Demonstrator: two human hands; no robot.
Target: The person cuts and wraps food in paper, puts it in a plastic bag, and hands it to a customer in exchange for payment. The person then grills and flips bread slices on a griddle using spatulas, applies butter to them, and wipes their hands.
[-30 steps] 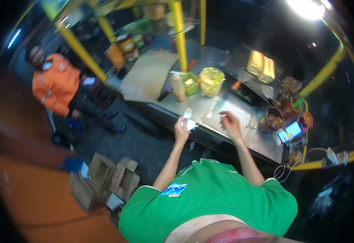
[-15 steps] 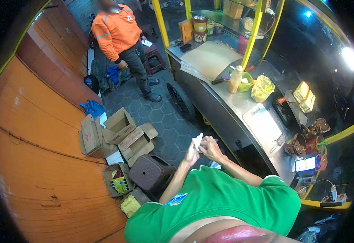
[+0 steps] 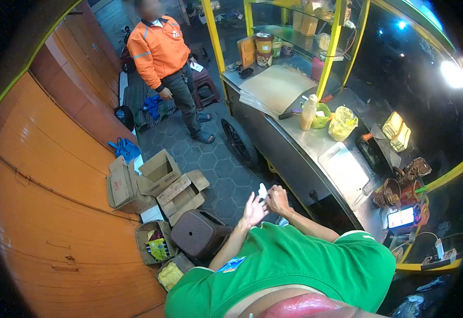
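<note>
My left hand (image 3: 254, 210) is open, palm up, with its fingers apart, in front of my green shirt. Just right of it, my right hand (image 3: 277, 199) is closed, its fingers curled together on a small white item (image 3: 262, 191) that looks like a tissue or wrapper. The white piece sticks up between the two hands. Both hands are over the paved floor beside the cart. On the cart counter nearby lies a white cutting board (image 3: 343, 168).
A squeeze bottle (image 3: 308, 112), a yellow-lined tub (image 3: 342, 124), bread (image 3: 396, 131) and a lit phone (image 3: 401, 217) are on the cart. Cardboard boxes (image 3: 159, 170) and a brown stool (image 3: 199, 233) stand at left. A person in orange (image 3: 160, 50) stands beyond.
The view has swung left and down. My right hand has come from above the counter to my left hand. Since half a second ago, my left hand's fingers have spread open.
</note>
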